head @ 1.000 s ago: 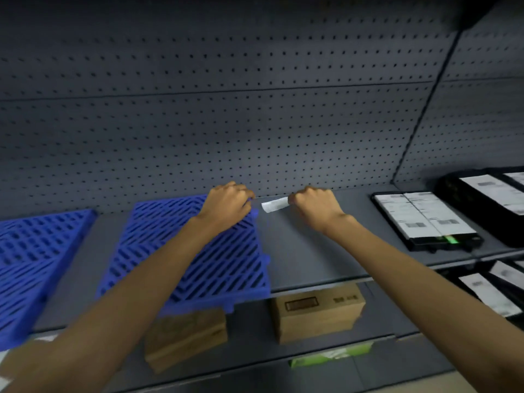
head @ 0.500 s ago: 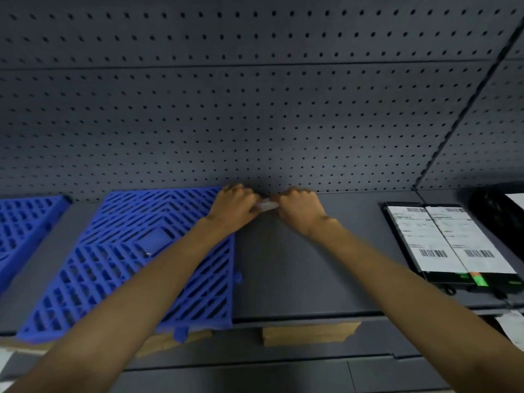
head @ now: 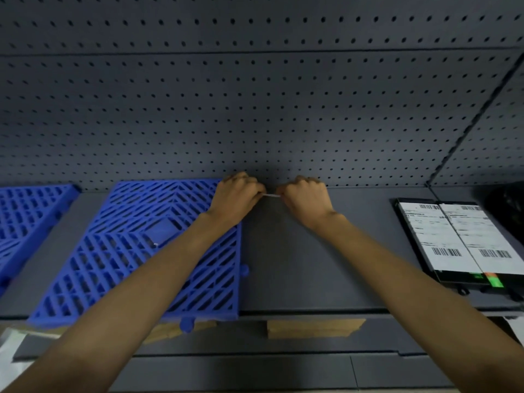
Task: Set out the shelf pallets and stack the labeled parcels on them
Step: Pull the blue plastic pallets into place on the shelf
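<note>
A blue slatted pallet lies flat on the grey shelf, with a second blue pallet to its left at the frame edge. My left hand and my right hand are at the back of the shelf by the pegboard, fingers curled. Between them they pinch a small white paper strip, one end each. My left hand hovers over the pallet's far right corner. Two flat black parcels with white barcode labels lie at the right.
A grey pegboard wall closes off the back. Brown cardboard boxes show on the shelf below, under the front edge. Another dark parcel sits at the far right. Bare shelf surface lies between the pallet and the labelled parcels.
The view has come closer to the shelf and tilted up. My hands moved back toward the pegboard, and my left hand took hold of the strip's free end.
</note>
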`<action>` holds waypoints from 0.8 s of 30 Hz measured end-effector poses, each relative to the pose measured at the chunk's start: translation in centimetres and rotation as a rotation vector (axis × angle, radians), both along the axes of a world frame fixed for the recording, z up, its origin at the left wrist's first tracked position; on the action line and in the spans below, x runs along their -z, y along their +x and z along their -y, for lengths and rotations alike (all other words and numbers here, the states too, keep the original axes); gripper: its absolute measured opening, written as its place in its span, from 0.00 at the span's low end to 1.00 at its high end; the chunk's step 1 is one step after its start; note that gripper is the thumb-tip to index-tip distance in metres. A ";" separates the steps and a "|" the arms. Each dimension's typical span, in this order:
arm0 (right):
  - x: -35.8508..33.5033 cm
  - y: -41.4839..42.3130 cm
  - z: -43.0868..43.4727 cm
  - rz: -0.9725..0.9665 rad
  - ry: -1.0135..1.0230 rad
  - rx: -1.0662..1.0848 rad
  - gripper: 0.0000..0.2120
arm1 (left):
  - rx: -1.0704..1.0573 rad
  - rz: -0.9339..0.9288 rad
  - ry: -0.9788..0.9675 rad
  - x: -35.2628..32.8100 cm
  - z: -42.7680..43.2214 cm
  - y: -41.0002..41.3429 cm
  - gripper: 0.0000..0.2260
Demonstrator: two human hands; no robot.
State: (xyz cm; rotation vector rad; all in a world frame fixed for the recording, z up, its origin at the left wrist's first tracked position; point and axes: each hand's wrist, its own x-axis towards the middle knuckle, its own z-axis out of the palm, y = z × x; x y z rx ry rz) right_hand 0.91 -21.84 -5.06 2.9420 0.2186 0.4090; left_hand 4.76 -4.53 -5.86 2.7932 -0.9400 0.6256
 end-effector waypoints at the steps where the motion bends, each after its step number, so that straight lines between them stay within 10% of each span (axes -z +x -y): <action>1: -0.2 -0.4 -0.2 0.004 0.010 -0.002 0.14 | -0.003 0.009 -0.013 -0.2 -0.2 -0.2 0.06; 24: -2.2 -13.8 -21.4 0.124 -0.071 -0.116 0.19 | -0.028 0.151 0.028 -1.5 -22.9 -14.2 0.09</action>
